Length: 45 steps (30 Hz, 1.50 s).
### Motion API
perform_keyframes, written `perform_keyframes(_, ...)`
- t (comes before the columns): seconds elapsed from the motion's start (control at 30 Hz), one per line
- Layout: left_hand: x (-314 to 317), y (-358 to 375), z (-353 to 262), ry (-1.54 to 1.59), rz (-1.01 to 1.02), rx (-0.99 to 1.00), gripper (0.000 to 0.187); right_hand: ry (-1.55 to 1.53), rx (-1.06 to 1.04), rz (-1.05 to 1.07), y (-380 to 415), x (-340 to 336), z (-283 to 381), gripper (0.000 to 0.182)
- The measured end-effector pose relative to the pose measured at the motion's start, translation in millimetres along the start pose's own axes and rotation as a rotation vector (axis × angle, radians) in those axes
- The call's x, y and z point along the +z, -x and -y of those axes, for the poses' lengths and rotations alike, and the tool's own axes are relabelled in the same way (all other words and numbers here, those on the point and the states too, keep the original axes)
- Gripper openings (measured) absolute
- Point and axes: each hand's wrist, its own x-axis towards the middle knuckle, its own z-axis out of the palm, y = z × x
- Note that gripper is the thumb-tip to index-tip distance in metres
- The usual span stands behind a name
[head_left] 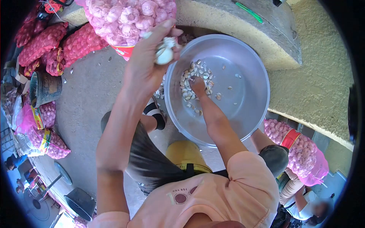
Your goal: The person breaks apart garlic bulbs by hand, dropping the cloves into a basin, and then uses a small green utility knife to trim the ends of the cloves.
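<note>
Grey concrete floor (pixel 91 102), flecked with papery scraps, spreads left of the basin (pixel 245 100), a wide, round, smooth vessel in greyish plastic with a rolled rim. Beyond the basin and to its right runs a rough, yellowish cement ledge (pixel 319 64), a slim green object (pixel 249 12) lying on top. Within the basin, toward its left side, pale garlic cloves (pixel 192 71) sit in a loose heap, a few strays scattered nearby. The right hand (pixel 197 86) reaches down into that heap, fingers bent; whether it grips any clove cannot be told. Above the basin's left rim, the left hand (pixel 150 51) is closed around a whitish garlic bulb (pixel 165 54). Just past that hand bulges a pink mesh sack (pixel 133 17) of bulbs, bearing a red label (pixel 123 52) too small to read. Right of the basin leans another netted sack (pixel 304 154) with a red band. Nearer the wearer than the basin are a yellow plastic bucket (pixel 184 152) and a peach shirt (pixel 224 186), its small print seemingly reading "FOR YOU" above round brownish shapes.
</note>
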Motion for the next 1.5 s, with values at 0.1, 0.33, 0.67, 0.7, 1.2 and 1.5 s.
perform_keyframes(0.1,-13.8,9.8,-15.0,0.189,0.011,0.0,0.023,0.064,-0.098,-0.058,-15.0,15.6,-8.1,0.024)
perform_keyframes(0.33,-11.0,10.3,-24.4,0.127,-0.001,0.069,0.035,0.115,0.226,0.258,-32.3,1.9,3.9,0.03)
perform_keyframes(0.67,-9.0,8.8,-19.1,0.142,0.034,0.076,0.034,0.072,0.243,0.249,-41.4,26.0,-22.8,0.027)
perform_keyframes(0.7,-10.9,9.1,-19.8,0.17,0.05,0.074,0.034,-0.038,0.209,0.209,-40.0,28.4,-29.2,0.023)
perform_keyframes(1.2,-8.8,7.5,-20.3,0.194,0.023,0.072,0.029,-0.275,-0.267,-0.141,-187.8,-90.2,101.3,0.031)
perform_keyframes(1.5,-15.1,7.1,-23.3,0.272,0.095,0.037,0.029,-0.74,0.01,-0.291,-168.3,-98.3,44.4,0.033)
